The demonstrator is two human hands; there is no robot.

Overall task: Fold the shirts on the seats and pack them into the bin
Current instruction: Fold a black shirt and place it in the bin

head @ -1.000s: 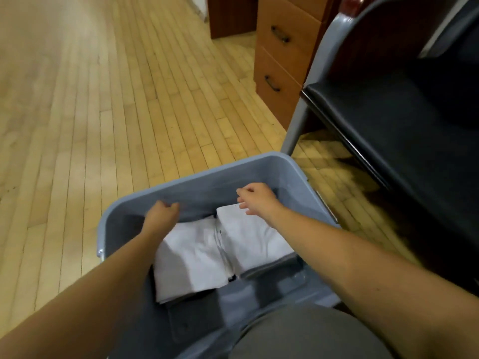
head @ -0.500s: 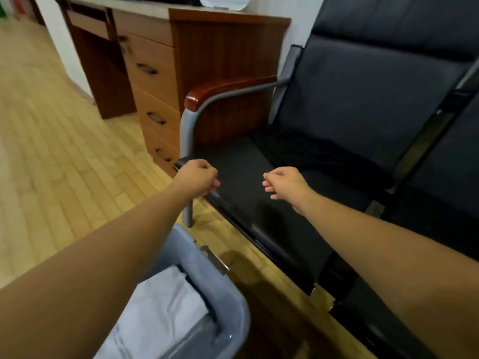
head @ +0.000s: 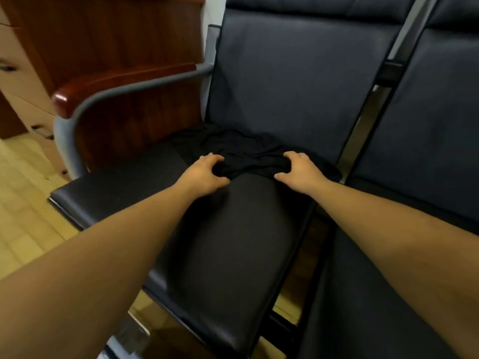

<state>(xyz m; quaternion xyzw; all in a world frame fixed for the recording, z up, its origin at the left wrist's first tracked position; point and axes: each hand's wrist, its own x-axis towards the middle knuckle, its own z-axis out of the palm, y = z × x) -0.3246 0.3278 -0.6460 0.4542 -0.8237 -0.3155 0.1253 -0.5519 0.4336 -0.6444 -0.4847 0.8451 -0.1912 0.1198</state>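
From the head camera, a black shirt (head: 241, 149) lies crumpled at the back of a dark padded seat (head: 233, 242), bunched against the foot of the backrest (head: 293, 81). Its cloth is matte and rumpled into soft folds, nearly the same shade as the cushion.

The left hand (head: 204, 174) and the right hand (head: 298, 172) both sit on the shirt's near edge, fingers curled into the fabric and gripping it, a little apart from each other.

The seat has a grey metal arm topped with a reddish wooden armrest (head: 124, 81). A wooden cabinet (head: 103, 29) stands just behind it, over pale wood flooring (head: 23, 203). A second dark seat (head: 427, 125) adjoins on the right.

The shirt's long axis runs across the seat, side to side along the backrest. I cannot tell which end is the collar.
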